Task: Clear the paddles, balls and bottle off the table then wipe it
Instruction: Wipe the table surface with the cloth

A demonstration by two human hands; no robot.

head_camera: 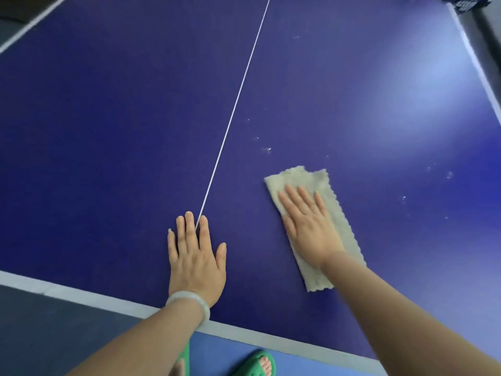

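Note:
The blue table-tennis table [108,131] fills the view, with a thin white centre line [235,101] running away from me. A folded beige cloth [339,213] lies flat on the right half. My right hand [306,221] presses on the cloth with straight fingers. Flat on the bare table near the front edge rests my left hand [195,256], its fingers spread across the end of the centre line, a pale bangle on the wrist. No paddles, balls or bottle are in view.
Small white specks [267,150] dot the surface beyond and to the right of the cloth. The white front edge band [108,302] runs across the bottom, with blue floor and green slippers [261,363] below. The table's right edge [477,66] is at the far right.

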